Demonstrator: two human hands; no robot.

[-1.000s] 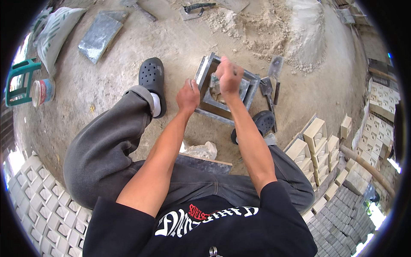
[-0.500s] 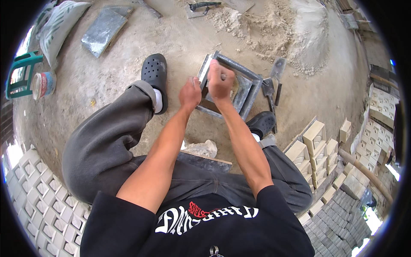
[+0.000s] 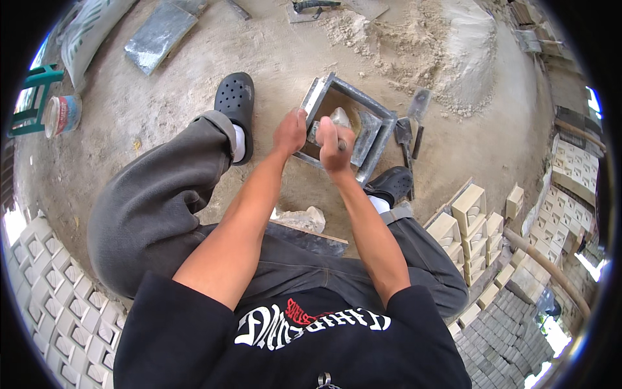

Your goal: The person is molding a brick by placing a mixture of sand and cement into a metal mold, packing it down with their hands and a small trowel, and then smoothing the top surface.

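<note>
A square grey metal mould (image 3: 383, 137) rests on the ground between my feet. My left hand (image 3: 289, 133) is closed on the left rim of this mould. In my right hand (image 3: 335, 148) is a trowel (image 3: 341, 117), its handle end showing by the fingers and its pale, dusty blade over the inside of the mould. Brownish material lies inside, partly hidden by the hand and blade. Beside the mould's right edge lie a small dark spade (image 3: 403, 131) and a flat metal blade (image 3: 420, 102).
A heap of sand (image 3: 414, 45) and pale powder spreads beyond the mould. Cream blocks (image 3: 470, 202) are stacked at right; patterned blocks (image 3: 61, 298) stand at lower left. A metal plate (image 3: 159, 39), bucket (image 3: 63, 117) and green stool (image 3: 39, 97) lie farther left.
My right hand has moved down from the mould's upper left rim, bringing the trowel blade over the inside. My left hand stays at the left rim.
</note>
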